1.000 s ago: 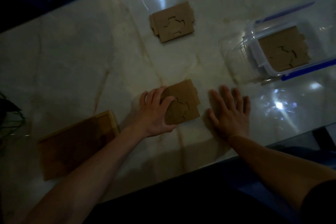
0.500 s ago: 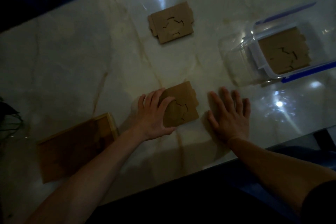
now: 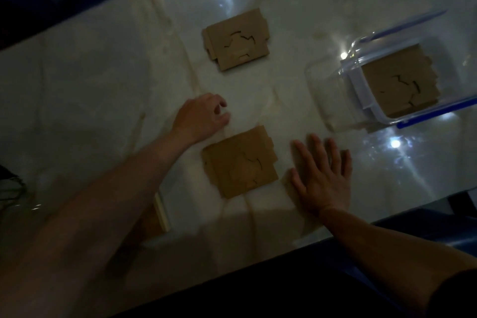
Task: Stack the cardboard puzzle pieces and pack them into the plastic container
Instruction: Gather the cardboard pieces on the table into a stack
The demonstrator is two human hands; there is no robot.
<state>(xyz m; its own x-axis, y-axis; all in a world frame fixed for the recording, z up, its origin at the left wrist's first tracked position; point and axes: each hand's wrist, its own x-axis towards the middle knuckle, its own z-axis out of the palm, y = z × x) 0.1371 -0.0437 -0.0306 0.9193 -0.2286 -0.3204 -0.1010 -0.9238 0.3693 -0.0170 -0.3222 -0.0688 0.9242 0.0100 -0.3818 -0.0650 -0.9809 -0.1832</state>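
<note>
A near stack of brown cardboard puzzle pieces [image 3: 241, 162] lies flat on the marble table, between my two hands. My left hand [image 3: 200, 116] hovers just beyond its far left corner, fingers loosely curled, holding nothing. My right hand [image 3: 322, 175] lies flat on the table right of that stack, fingers spread, not touching it. A second stack of pieces [image 3: 237, 39] sits farther back. The clear plastic container [image 3: 356, 80] with blue clips stands at the right, with another stack of pieces [image 3: 400, 82] inside it.
A wooden puzzle frame [image 3: 161, 212] lies at the near left, mostly hidden under my left forearm. The table's front edge [image 3: 284, 248] runs diagonally below my hands. Bright light reflections dot the glossy top. Dark floor lies beyond the far edge.
My left hand has let go of the near stack and moved up and away from it toward the far stack. My right hand stays flat in place.
</note>
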